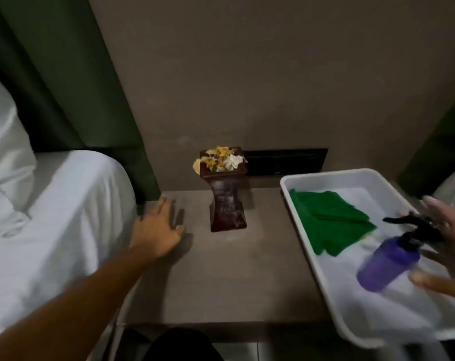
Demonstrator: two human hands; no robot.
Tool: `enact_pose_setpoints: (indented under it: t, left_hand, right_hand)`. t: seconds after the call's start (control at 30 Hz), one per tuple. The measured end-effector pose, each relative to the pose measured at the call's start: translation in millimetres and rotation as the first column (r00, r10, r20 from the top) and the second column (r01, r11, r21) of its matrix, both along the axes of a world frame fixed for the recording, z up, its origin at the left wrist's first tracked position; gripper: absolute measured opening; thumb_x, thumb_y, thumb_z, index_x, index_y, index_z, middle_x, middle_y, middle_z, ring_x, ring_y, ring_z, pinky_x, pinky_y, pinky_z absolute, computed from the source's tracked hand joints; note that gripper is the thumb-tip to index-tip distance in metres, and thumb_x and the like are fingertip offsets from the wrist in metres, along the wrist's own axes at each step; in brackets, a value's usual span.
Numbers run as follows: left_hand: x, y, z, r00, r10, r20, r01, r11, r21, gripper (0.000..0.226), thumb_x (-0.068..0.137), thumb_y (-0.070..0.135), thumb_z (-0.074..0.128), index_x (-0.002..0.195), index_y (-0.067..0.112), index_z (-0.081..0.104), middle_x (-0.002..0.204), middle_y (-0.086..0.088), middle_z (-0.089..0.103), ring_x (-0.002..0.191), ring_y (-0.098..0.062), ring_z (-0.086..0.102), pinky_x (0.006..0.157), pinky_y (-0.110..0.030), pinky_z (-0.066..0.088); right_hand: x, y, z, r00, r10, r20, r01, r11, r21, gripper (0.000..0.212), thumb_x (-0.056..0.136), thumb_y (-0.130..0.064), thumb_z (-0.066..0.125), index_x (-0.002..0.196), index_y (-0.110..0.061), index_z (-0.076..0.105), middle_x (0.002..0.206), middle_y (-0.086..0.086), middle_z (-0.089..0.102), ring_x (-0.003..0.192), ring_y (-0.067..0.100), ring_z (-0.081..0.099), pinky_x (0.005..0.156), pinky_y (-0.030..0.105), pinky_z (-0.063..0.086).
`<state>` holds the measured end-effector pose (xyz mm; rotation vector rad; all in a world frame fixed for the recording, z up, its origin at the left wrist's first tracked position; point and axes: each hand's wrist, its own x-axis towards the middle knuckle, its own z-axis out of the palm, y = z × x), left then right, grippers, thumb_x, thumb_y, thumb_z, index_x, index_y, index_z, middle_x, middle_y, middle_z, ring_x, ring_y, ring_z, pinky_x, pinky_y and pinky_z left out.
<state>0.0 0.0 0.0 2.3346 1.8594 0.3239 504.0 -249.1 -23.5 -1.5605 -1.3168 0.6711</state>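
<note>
Purple plastic catches the eye at a bedside: one spray bottle [387, 264] sits tilted inside a white tray [325, 175] at the counter's [221, 277] right edge, its black trigger head pointing toward the wall. My right hand [447, 230] frames it with fingers spread, thumb below and fingertips above; blur keeps me from telling whether skin meets plastic. My left hand [156, 230] lies flat, fingers straight, on the counter beside the bed [65, 204].

I judge the bottle light and stiff, though its smooth barrel could slip and any liquid inside would shift the weight. The narrow neck under the trigger looks like the surest place to take hold, with the barrel second best.

Counted in the picture: one bottle, one tray, one folded green cloth [328, 220] just beside the bottle, one dark vase [227, 204] of flowers standing upright near the wall, and two hands.
</note>
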Motion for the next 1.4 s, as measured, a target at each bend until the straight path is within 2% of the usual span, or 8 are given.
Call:
enact_pose_setpoints:
  t: [0.13,0.43,0.6,0.7,0.83,1.07,1.23,1.4]
  left_hand:
    - [-11,5,-194,0.988,-0.121,-0.096,0.103,0.979,-0.175,0.077,0.095,0.06,0.043,0.163,0.03,0.02,0.174,-0.002,0.011,0.157,-0.025,0.018,0.123,-0.055,0.018]
    - [-29,7,-461,0.993,-0.089,-0.075,0.073,0.978,-0.193,0.068,0.1,0.059,0.032,0.162,0.032,0.024,0.173,0.002,0.015,0.159,-0.018,0.01,0.125,-0.051,0.01]
    - [-21,21,-477,0.997,-0.076,-0.014,0.075,0.993,-0.091,0.069,0.098,0.06,0.033,0.161,0.034,0.027,0.173,0.004,0.018,0.158,-0.017,0.013,0.125,-0.05,0.011]
    - [-25,25,-475,0.997,-0.074,0.004,0.075,0.996,-0.057,0.071,0.094,0.062,0.032,0.159,0.035,0.031,0.172,0.005,0.022,0.157,-0.016,0.016,0.124,-0.05,0.014]
    - [-29,38,-465,0.996,-0.082,0.016,0.083,0.996,-0.017,0.071,0.094,0.063,0.032,0.159,0.035,0.031,0.171,0.007,0.023,0.157,-0.016,0.016,0.124,-0.05,0.014]
    - [-39,37,-464,0.998,-0.068,0.002,0.068,0.998,0.002,0.071,0.094,0.064,0.032,0.16,0.037,0.03,0.171,0.008,0.022,0.157,-0.014,0.016,0.125,-0.048,0.014]
    - [-28,35,-465,0.995,-0.101,0.011,0.101,0.995,0.002,0.071,0.094,0.065,0.031,0.159,0.038,0.031,0.171,0.008,0.024,0.157,-0.014,0.016,0.125,-0.049,0.014]
    - [-15,44,-461,0.993,-0.113,0.026,0.112,0.993,0.039,0.07,0.093,0.066,0.031,0.158,0.039,0.033,0.17,0.009,0.026,0.156,-0.013,0.017,0.124,-0.048,0.014]
  right_hand:
    - [-22,57,-126,0.989,0.113,-0.099,-0.12,0.99,-0.07,0.116,0.071,-0.003,0.093,0.165,-0.029,0.032,0.134,0.017,0.072,0.117,0.035,0.075,0.091,0.04,0.063]
    - [-60,74,-374,1.0,-0.024,0.014,0.025,0.993,-0.118,0.095,0.073,-0.046,0.093,0.156,-0.033,0.047,0.092,0.008,0.076,0.085,0.022,0.077,0.079,0.026,0.064]
    - [-103,73,-343,0.968,-0.235,0.092,0.233,0.972,0.035,0.049,0.061,-0.054,0.083,0.102,-0.03,0.068,0.091,0.005,0.076,0.072,0.027,0.077,0.065,0.044,0.068]
    - [-141,74,-303,0.964,-0.264,0.025,0.261,0.961,0.092,0.055,0.056,-0.056,0.079,0.102,-0.032,0.062,0.101,0.008,0.073,0.084,0.038,0.074,0.072,0.058,0.065]
    - [-218,89,-266,0.985,-0.13,-0.117,0.14,0.986,0.09,0.047,0.049,-0.062,0.078,0.093,-0.061,0.062,0.097,-0.011,0.074,0.074,0.013,0.078,0.048,0.021,0.06]
    - [-303,134,-317,0.99,0.061,-0.127,-0.059,0.998,0.013,0.036,0.084,-0.034,0.082,0.097,-0.058,0.06,0.099,-0.036,0.069,0.08,0.003,0.075,0.067,0.023,0.06]
    - [-301,139,-337,0.993,0.039,-0.108,-0.045,0.998,-0.049,0.034,0.087,-0.028,0.081,0.096,-0.05,0.057,0.093,-0.032,0.071,0.078,-0.01,0.07,0.05,0.003,0.048]
    - [-293,146,-339,0.996,-0.003,-0.095,-0.003,0.998,-0.068,0.029,0.086,-0.022,0.081,0.1,-0.039,0.061,0.084,-0.008,0.071,0.074,0.003,0.072,0.047,0.011,0.049]
